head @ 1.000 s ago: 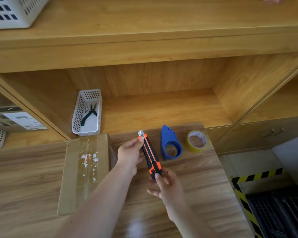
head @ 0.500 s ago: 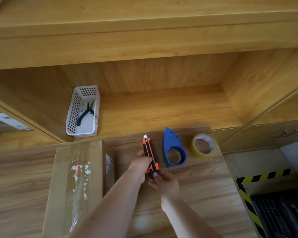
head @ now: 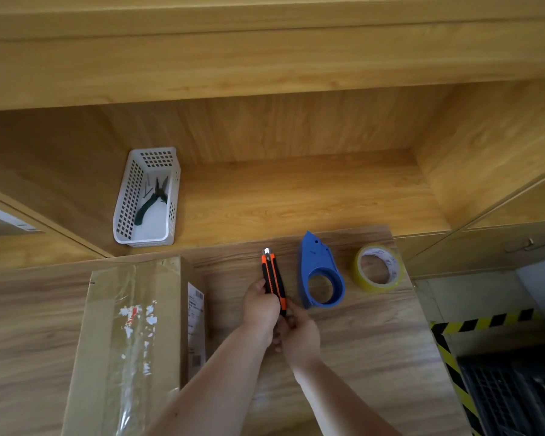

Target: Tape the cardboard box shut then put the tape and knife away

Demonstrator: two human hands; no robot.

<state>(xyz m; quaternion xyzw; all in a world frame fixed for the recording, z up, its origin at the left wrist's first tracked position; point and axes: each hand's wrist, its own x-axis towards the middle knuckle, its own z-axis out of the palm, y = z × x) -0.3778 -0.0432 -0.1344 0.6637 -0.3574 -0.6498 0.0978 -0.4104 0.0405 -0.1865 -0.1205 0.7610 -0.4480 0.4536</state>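
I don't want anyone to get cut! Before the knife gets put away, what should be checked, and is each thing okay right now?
1. Blade pulled in: not ok. A bit of silver blade shows at the tip of the utility knife.
2. Knife held firmly: ok. The left hand and right hand both grip its lower end.
3. Tip aimed away from the body: ok.
4. Cardboard box taped shut: ok. Clear tape runs along its top.
5. Room in the white basket: ok. Only pliers lie inside.
6. Tape roll and blue dispenser put away: not ok. Both sit on the table.
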